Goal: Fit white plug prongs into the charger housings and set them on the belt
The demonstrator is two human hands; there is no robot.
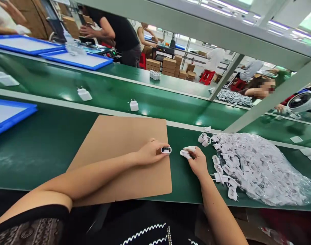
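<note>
My left hand (150, 153) rests on the right edge of a brown cardboard sheet (119, 149) and its fingers are closed on a small white charger plug (166, 150), port end facing me. My right hand (196, 162) lies just to the right on the green table, fingers wearing white finger cots and pinched on another white plug part (185, 152). A large heap of white plugs on clear plastic (252, 166) spreads right beside my right hand.
A green conveyor belt (107, 92) runs behind, carrying single white chargers (134, 105) (84, 94). Blue-framed trays (77, 60) (7, 114) sit at left. A grey metal frame post (267, 102) slants at right. Other people work beyond, near stacked cardboard boxes (168, 66).
</note>
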